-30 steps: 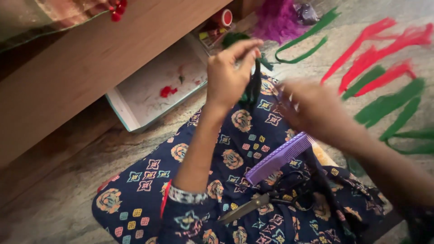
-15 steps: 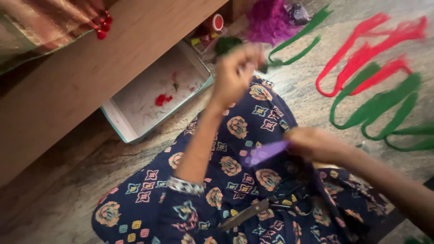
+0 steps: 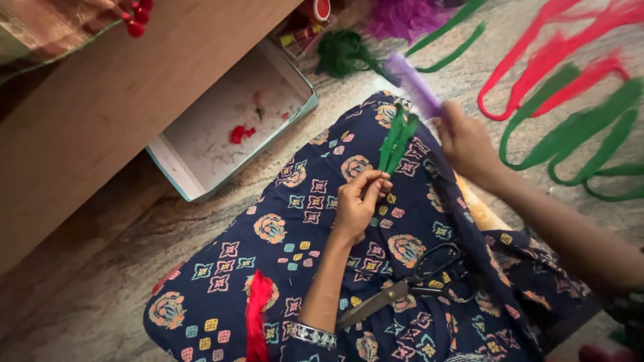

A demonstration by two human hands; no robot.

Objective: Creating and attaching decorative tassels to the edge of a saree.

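Observation:
My left hand (image 3: 359, 200) pinches the lower end of a short bundle of green yarn (image 3: 397, 138), which stands up over my knee on the dark blue patterned cloth (image 3: 282, 268). My right hand (image 3: 469, 144) grips a purple comb (image 3: 416, 84), raised just beside and above the top of the green bundle. Black-handled scissors (image 3: 409, 285) lie on my lap below both hands. A red yarn tuft (image 3: 257, 315) rests on the cloth near my left wrist.
A shallow white box with teal edges (image 3: 201, 161) holding red scraps lies on the floor beside a wooden board (image 3: 100, 114). Long green loops (image 3: 577, 134) and red loops (image 3: 550, 53) of yarn spread at the right. A green pom (image 3: 342, 50) and purple fluff (image 3: 402, 17) lie beyond my knee.
My left hand has come down from near the box to my knee with the green bundle. My right hand has lifted the purple comb from my lap up beside the bundle's top.

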